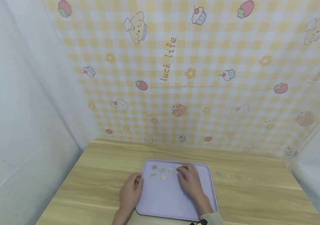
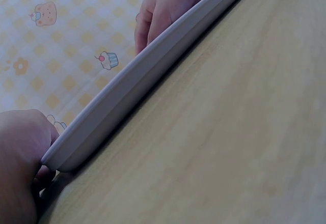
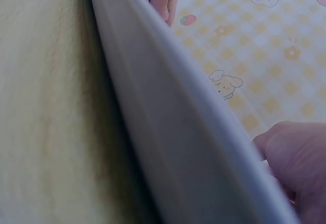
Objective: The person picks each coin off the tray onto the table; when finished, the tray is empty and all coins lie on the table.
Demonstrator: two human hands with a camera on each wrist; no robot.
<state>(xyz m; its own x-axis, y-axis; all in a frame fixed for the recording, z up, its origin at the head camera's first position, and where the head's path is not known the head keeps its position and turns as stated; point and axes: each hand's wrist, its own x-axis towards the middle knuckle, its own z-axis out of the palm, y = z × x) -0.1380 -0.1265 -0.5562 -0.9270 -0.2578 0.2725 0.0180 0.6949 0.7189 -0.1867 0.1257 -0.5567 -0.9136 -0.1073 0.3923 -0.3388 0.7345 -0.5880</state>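
A pale purple rectangular tray (image 1: 165, 200) lies on the wooden table. My left hand (image 1: 130, 190) grips its left rim; in the left wrist view that hand (image 2: 23, 158) has fingers partly below the rim. On the tray's far part are several small round shiny coins (image 1: 164, 177), loosely in two rows. Over the tray, my right hand (image 1: 190, 181) touches another coin (image 1: 178, 167) with a fingertip, the thumb standing apart from it. The right wrist view shows this hand (image 3: 300, 168) beyond the tray's wall, its fingertips mostly hidden.
To the right of the tray, several more coins (image 1: 228, 176) lie in a row on the wooden table (image 1: 92, 187). A yellow-checked cloth (image 1: 193, 93) with cartoon prints hangs behind the table, and white sheets (image 1: 22, 93) hang at the sides.
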